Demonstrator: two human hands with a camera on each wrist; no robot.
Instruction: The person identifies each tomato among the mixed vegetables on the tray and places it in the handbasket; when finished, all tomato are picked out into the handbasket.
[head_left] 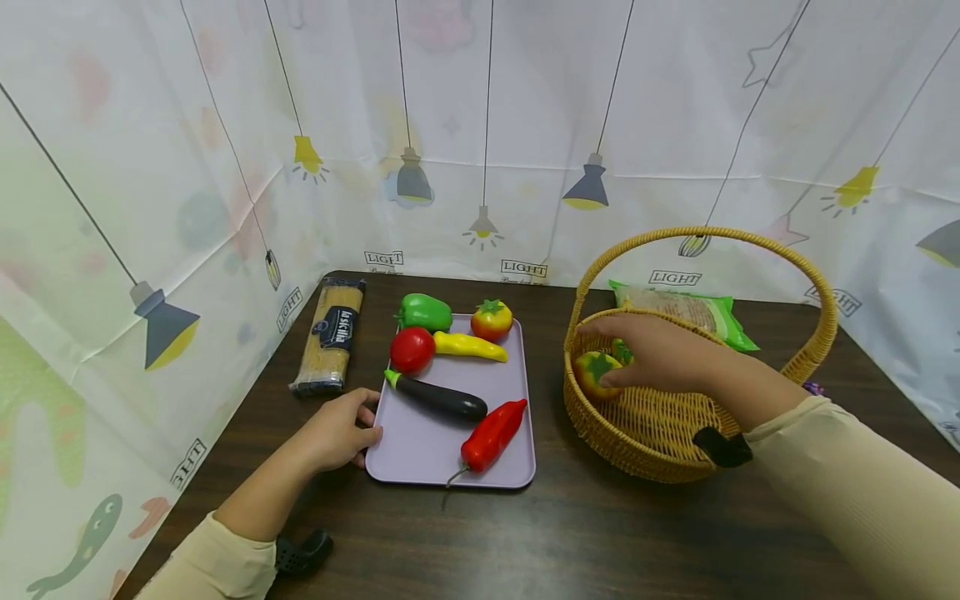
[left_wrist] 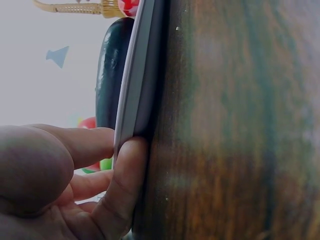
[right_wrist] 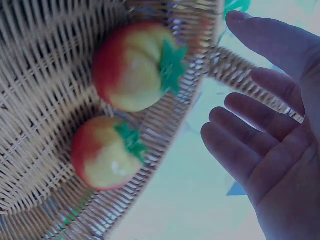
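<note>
On the left, my left hand (head_left: 341, 429) pinches the rim of a lilac tray (head_left: 412, 450), thumb over the edge and fingers beneath. The tray bears an eggplant (head_left: 442, 400), a red pepper (head_left: 495, 435), a yellow pepper (head_left: 471, 346), a green bell pepper (head_left: 425, 312), a red tomato (head_left: 412, 349) and a red-yellow tomato (head_left: 492, 320). My right hand (head_left: 660, 350) is over the wicker basket (head_left: 667, 421), fingers spread and holding nothing. Inside the basket, a larger tomato (right_wrist: 132, 67) and a smaller tomato (right_wrist: 107, 152) lie side by side against the wall.
A pack of spaghetti (head_left: 330, 333) lies at the back left of the dark table (head_left: 480, 542). Behind the basket is a green and clear bag (head_left: 720, 317). The basket's tall handle (head_left: 705, 233) arches above my right hand. Printed cloth walls (head_left: 480, 125) enclose the table.
</note>
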